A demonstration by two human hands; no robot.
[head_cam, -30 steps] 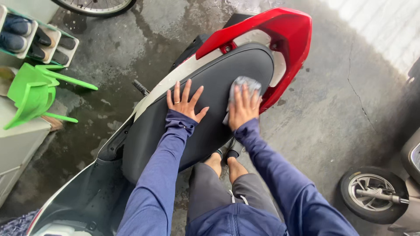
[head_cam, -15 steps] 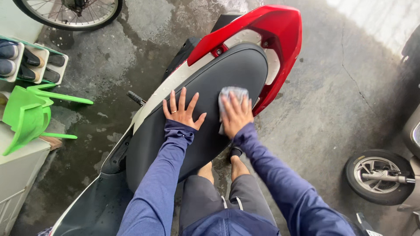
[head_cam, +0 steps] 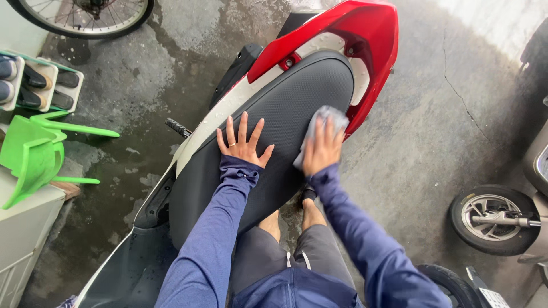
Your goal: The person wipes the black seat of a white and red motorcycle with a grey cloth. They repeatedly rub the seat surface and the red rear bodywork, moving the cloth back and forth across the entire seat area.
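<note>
Flat and fully spread, left hand (head_cam: 242, 145) pressed palm-down on the black scooter seat (head_cam: 268, 142), five fingers fanned, holding nothing; ring on one finger. Right hand (head_cam: 322, 149) laid open over a grey cloth (head_cam: 331, 117), fingers extended on top of it rather than curled round, pinning it against the seat near the right rear edge. Both arms in blue sleeves; two bare knees just below the seat edge.

One scooter, with one red tail panel (head_cam: 348, 28) wrapping the back of the seat and a white side strip along its left. One black footpeg (head_cam: 178, 127) sticking out to the left.

Off to the left, one green plastic chair (head_cam: 34, 154) tipped on its side, beside a pale cabinet (head_cam: 23, 239). Beyond, a shoe rack (head_cam: 40, 82) with several dark shoes. One bicycle wheel (head_cam: 85, 14) at top left. One small scooter wheel (head_cam: 491, 219) at the right. Wet concrete floor (head_cam: 428, 142), one crack running through it.
</note>
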